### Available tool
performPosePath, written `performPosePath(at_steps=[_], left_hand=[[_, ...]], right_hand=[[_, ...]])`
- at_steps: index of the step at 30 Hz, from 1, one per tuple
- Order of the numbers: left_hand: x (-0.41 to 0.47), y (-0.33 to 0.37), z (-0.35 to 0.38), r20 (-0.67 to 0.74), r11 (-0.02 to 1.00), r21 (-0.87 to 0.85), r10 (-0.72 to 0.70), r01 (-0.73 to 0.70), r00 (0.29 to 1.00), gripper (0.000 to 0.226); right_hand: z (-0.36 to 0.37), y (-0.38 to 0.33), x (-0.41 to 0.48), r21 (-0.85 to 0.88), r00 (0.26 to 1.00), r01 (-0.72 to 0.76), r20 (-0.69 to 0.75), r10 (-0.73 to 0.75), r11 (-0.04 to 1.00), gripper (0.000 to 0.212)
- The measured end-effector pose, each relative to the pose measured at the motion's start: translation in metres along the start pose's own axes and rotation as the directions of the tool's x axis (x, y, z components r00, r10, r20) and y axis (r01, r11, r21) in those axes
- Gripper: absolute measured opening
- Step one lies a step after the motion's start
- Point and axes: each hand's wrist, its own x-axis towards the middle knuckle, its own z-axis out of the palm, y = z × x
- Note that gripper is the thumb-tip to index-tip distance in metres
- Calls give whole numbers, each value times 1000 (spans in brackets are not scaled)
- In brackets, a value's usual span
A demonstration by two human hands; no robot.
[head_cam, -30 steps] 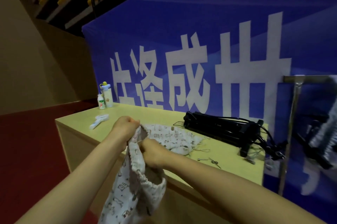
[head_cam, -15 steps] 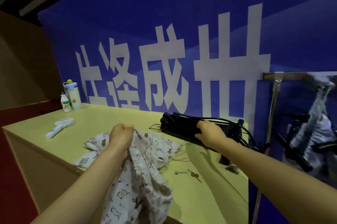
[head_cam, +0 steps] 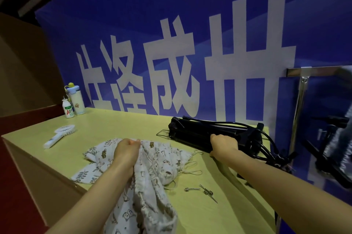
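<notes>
My left hand (head_cam: 126, 151) grips a bunched fold of white printed cloth (head_cam: 152, 169) that lies on the pale yellow table (head_cam: 118, 125) and hangs over its near edge. My right hand (head_cam: 223, 145) reaches out to the right and holds the folded black tripod (head_cam: 194, 132) lying along the back of the table. Thin strings trail from the cloth's right side.
A small metal clip and snips (head_cam: 206, 192) lie right of the cloth. A white hand-held fan (head_cam: 60, 134) lies at the left. Two bottles (head_cam: 73, 104) stand at the back left corner. A blue banner (head_cam: 171, 43) backs the table. A metal rack (head_cam: 301, 104) stands at the right.
My right hand let go of the cloth and moved right onto the black tripod. My left hand kept its grip on the cloth and lowered it toward the table.
</notes>
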Motion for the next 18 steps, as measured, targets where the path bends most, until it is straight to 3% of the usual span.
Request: performPosePath(at_steps=[7,13,18], left_hand=[[3,0,-17,-14,1000,-17,-22,22,1000,21],[3,-1,-32,-29,998,-42,-53,52,998,26],[-6,-1,-40,-10,995,-82,-64,63,998,26]], right_hand=[[4,3,-3,91,999,9,-48,-4,996,23],[-5,7,-14,127,997,43,-73,-34,991,37],[-15,11,-17,159,994,100,29,-106,982,31]])
